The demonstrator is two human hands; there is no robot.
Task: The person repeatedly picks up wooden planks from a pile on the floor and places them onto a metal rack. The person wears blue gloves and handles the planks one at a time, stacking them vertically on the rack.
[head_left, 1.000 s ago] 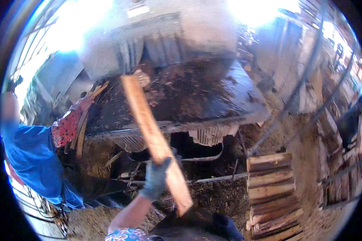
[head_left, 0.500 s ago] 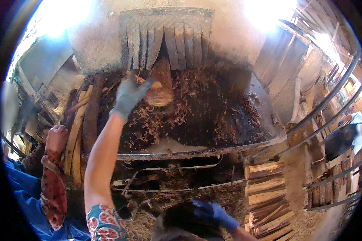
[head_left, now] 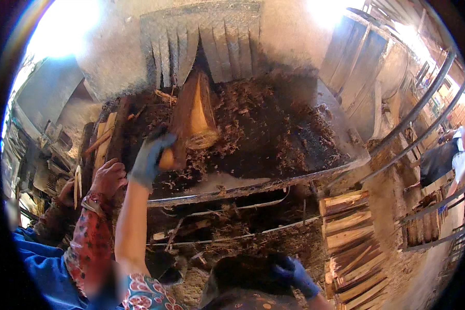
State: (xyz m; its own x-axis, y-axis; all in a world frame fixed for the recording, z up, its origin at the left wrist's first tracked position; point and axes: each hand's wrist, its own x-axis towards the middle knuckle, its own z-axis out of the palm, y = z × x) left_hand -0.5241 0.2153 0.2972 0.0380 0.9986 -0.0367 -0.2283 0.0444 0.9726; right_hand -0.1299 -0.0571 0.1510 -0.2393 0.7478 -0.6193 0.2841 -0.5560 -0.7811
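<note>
My left hand (head_left: 152,159), in a blue-grey glove with dark fingers, is closed around the near end of a dark-barked piece of firewood (head_left: 179,139). Its pale cut end shows beside my fingers. Right against it lies a split log (head_left: 199,116), its orange-brown split face up and its far end under the strip curtain (head_left: 204,51). My right hand (head_left: 297,276), in a blue glove, is low in front of me by a dark rounded surface (head_left: 243,279); its fingers are too dark to make out.
The dark metal table (head_left: 274,155) carries shredded bark. A co-worker's bare hand (head_left: 108,178) reaches to its left edge, beside wooden slabs (head_left: 104,137). Split firewood (head_left: 349,232) is stacked at lower right. Curved metal rails (head_left: 423,116) run along the right, with another person (head_left: 449,155) beyond.
My left hand has come nearer, bringing the dark-barked piece back beside the split log. The co-worker's hand has moved right toward the table edge. My right hand has shifted slightly right.
</note>
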